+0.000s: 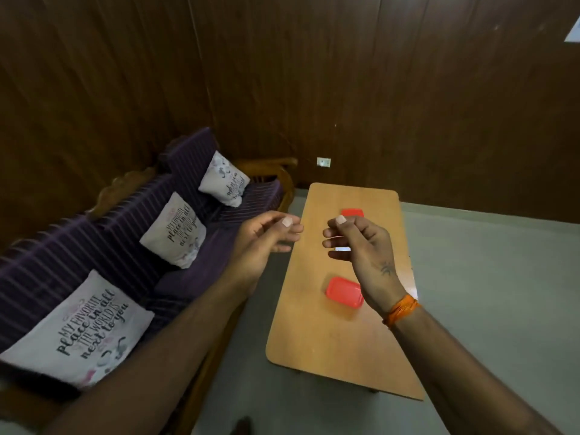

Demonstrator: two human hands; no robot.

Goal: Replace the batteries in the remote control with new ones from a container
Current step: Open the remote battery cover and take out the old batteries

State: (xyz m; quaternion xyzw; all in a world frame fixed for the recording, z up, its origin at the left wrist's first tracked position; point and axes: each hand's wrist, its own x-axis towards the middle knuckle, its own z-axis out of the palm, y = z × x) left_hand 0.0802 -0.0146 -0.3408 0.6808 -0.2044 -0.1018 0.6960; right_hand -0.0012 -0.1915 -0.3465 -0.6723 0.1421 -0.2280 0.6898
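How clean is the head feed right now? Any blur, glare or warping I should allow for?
Head view: dim, warm room light and no harsh glare on the table; both hands, left hand and right hand, are slightly motion-soft; the near red container reads clearly, the far red container is partly hidden; wide-angle warping bends the sofa and wall panels.

The one camera sits on my head, looking forward and steeply down over both my forearms. Its wide lens bends the wood-panelled wall (408,89) ahead. The counter (339,340) lies close below, right of centre, the sofa (103,246) along the left edge, and grey floor (489,277) to the right.
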